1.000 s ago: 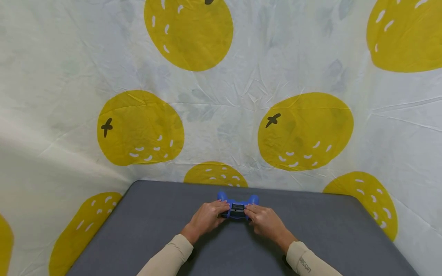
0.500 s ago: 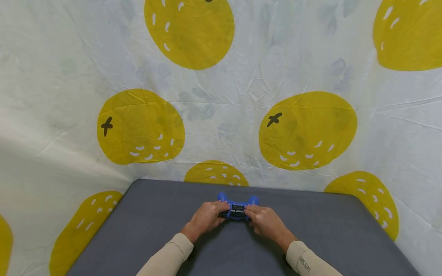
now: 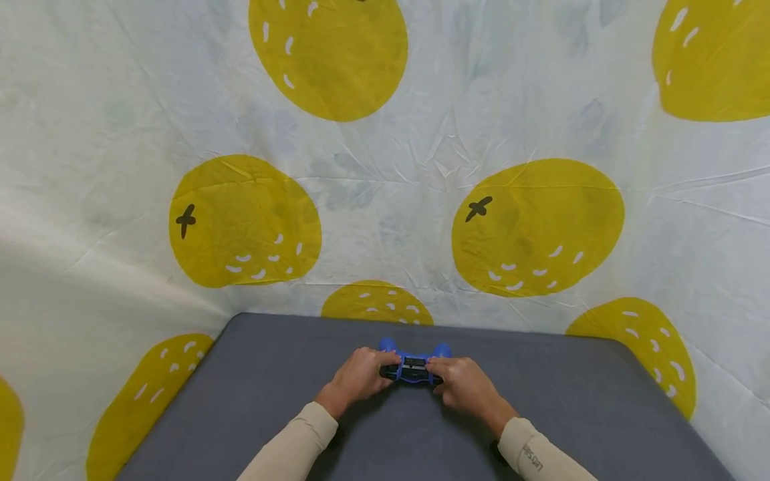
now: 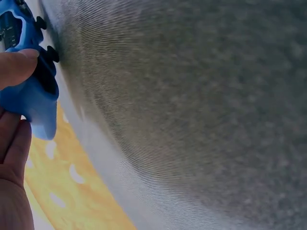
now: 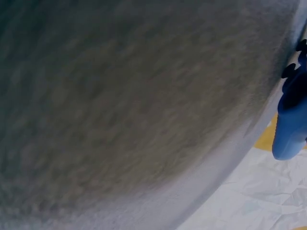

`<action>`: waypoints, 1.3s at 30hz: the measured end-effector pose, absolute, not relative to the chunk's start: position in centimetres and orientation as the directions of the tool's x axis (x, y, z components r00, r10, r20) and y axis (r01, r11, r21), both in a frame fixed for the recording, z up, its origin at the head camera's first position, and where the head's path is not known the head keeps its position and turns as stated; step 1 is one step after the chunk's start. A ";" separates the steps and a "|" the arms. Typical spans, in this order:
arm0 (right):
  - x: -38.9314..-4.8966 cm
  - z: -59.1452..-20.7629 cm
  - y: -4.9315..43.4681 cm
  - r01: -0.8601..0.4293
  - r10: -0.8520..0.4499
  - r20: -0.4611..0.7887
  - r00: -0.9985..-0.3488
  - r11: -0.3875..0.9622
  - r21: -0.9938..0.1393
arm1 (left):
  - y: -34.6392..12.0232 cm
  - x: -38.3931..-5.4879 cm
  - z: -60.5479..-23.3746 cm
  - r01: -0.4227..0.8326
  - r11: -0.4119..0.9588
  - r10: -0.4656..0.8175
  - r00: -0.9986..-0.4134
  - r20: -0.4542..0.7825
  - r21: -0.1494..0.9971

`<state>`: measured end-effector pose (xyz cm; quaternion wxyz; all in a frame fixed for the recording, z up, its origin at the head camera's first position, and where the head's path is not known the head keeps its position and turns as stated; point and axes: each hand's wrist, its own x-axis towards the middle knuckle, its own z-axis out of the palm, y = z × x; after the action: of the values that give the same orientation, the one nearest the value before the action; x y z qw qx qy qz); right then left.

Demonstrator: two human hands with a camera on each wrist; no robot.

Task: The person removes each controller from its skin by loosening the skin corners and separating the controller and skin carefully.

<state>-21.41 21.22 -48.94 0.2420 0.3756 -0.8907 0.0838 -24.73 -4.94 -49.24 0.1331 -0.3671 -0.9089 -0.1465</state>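
Note:
Both hands hold a blue game controller [image 3: 414, 375] over the far middle of the table, its two grips pointing away from me. A black inset with a dark rectangular part shows in the middle of its upward face. My left hand [image 3: 359, 379] grips one side and my right hand [image 3: 470, 387] the other. In the left wrist view the thumb [image 4: 19, 67] presses on the blue controller [image 4: 36, 105], fingers lie under its grip, and black thumbsticks stick out towards the table. The right wrist view catches only the controller's grip [image 5: 290, 136] and thumbsticks; the right hand is out of that frame.
A dark grey table [image 3: 289, 347] lies under the hands. Behind it and along both sides hangs a white cloth [image 3: 385, 234] printed with large yellow fruits. Cloth and table meet at the back edge.
The controller has tilted slightly, so more of its black near edge shows. Both hands have shifted a little with it and keep their hold.

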 end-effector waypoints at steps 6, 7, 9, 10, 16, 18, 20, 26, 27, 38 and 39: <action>-21.2 -48.7 20.9 -0.631 -0.521 0.447 -0.728 0.764 -0.137 | -4.7 -25.0 -49.0 0.699 0.695 0.625 -0.703 0.340 0.169; -21.2 -48.7 20.8 -0.616 -0.500 0.449 -0.740 0.773 -0.154 | -4.7 -25.1 -48.9 0.698 0.697 0.624 -0.704 0.339 0.165; -21.1 -48.7 20.3 -0.570 -0.443 0.460 -0.770 0.801 -0.184 | -4.6 -25.1 -48.8 0.696 0.700 0.626 -0.704 0.335 0.156; -21.0 -48.8 20.0 -0.544 -0.408 0.468 -0.784 0.815 -0.201 | -4.6 -25.1 -48.8 0.696 0.701 0.626 -0.705 0.333 0.156; -20.9 -49.2 18.1 -0.403 -0.213 0.518 -0.829 0.869 -0.287 | -4.5 -25.1 -48.7 0.683 0.713 0.624 -0.720 0.302 0.156; -20.9 -49.3 17.8 -0.370 -0.163 0.532 -0.831 0.875 -0.311 | -4.4 -25.2 -48.7 0.679 0.717 0.621 -0.725 0.299 0.157; -21.0 -49.3 17.7 -0.345 -0.117 0.542 -0.832 0.874 -0.342 | -4.3 -25.3 -48.5 0.677 0.717 0.617 -0.728 0.298 0.167; -21.4 -49.1 17.6 -0.303 -0.042 0.513 -0.857 0.847 -0.437 | -4.0 -25.8 -48.0 0.664 0.718 0.609 -0.744 0.275 0.208; -21.5 -49.1 17.7 -0.296 -0.030 0.507 -0.861 0.841 -0.453 | -4.0 -25.9 -47.9 0.662 0.718 0.608 -0.747 0.270 0.216; -22.0 -48.5 17.8 -0.268 -0.004 0.460 -0.888 0.818 -0.510 | -3.8 -26.2 -47.5 0.639 0.732 0.600 -0.769 0.222 0.237; -22.0 -48.3 17.9 -0.265 -0.008 0.446 -0.895 0.815 -0.516 | -3.8 -26.3 -47.5 0.640 0.730 0.601 -0.768 0.222 0.238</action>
<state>-22.02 17.87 -48.34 0.2172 0.0736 -0.9274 0.2954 -26.29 -3.80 -47.48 0.0649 -0.3345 -0.9278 -0.1518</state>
